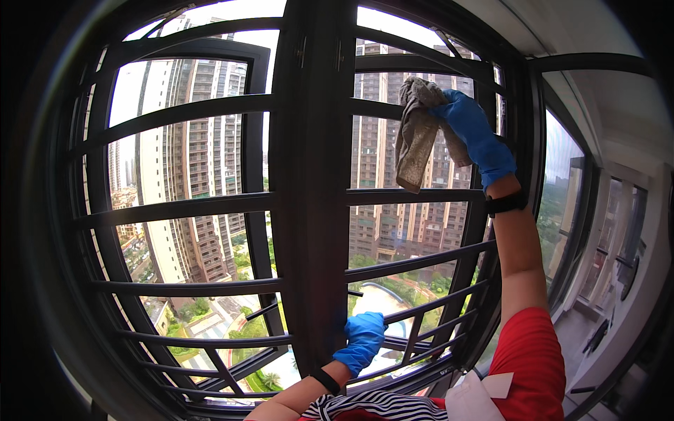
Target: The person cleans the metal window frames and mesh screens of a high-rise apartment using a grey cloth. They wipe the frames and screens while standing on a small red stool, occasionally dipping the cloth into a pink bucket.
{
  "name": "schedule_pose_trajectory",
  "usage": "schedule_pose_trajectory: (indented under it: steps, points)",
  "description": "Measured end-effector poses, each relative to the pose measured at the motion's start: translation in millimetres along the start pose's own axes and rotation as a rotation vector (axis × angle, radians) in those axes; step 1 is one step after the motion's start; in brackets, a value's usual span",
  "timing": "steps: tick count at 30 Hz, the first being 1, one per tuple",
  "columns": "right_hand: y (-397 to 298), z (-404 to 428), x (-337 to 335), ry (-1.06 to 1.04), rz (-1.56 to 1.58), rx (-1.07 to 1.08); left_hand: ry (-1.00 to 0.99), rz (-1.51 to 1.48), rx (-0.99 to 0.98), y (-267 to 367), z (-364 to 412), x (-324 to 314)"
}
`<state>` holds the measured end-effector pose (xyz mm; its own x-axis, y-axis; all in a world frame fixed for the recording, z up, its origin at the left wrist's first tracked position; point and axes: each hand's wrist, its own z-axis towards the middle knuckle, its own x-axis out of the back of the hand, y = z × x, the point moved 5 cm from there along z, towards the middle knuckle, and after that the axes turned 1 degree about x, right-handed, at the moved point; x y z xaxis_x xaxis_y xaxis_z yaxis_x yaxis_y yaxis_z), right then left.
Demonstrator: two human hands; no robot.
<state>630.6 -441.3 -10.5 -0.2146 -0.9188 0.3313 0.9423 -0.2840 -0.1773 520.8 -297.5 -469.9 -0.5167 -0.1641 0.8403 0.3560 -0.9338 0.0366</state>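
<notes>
My right hand (468,126), in a blue rubber glove, grips a grey-brown cleaning cloth (416,137) at the upper right. The cloth hangs in folds over a horizontal bar (379,109) of the dark metal window guard; whether it touches the bar is unclear. My left hand (364,339), gloved in blue as well, is closed around a lower guard bar (437,304) beside the wide dark centre post (316,210). Both wrists carry a black band.
Open window sashes (258,158) stand outside the guard bars, high above gardens and facing tower blocks (200,158). At the right are another window (561,194) and a pale wall (632,263).
</notes>
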Motion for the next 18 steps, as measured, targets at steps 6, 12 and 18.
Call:
schedule_pose_trajectory:
  steps: [6, 12, 18]
  points:
    - [-131.3, 18.5, 43.8, 0.731, 0.011, 0.645, -0.044, -0.003, 0.036, 1.9, 2.0, -2.5]
    - [-130.9, 109.5, -33.5, 0.507, -0.251, 0.419, -0.050, -0.034, 0.027, 0.4, 3.0, 2.1]
    - [32.0, 116.3, 30.6, 0.389, 0.098, 0.145, -0.083, -0.030, 0.039, 0.5, 1.4, 5.5]
